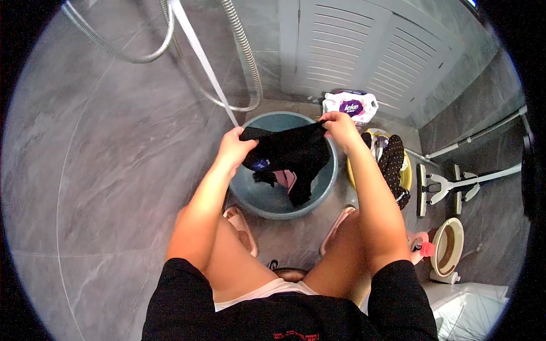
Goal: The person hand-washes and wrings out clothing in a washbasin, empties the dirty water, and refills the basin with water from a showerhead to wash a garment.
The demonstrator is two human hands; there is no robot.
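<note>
A black garment (290,150) is stretched between my two hands above a blue-grey basin (278,213) on the floor. My left hand (236,149) grips its left end near the basin's left rim. The upper right end is pinched in my right hand (338,129), over the basin's right rim. A dark blue patch shows on the cloth at the left. Lower parts of the black cloth hang into the basin, with a pink piece (286,179) showing among them. Whether the pink piece belongs to the garment, I cannot tell.
Right of the basin, a yellow basin (408,176) holds dotted dark cloth (391,159). A white and purple package (354,107) lies behind. Shower hoses (244,51) hang upper left. A mop head (441,187), a pink bottle (420,248) and a cream bowl (459,238) are at the right.
</note>
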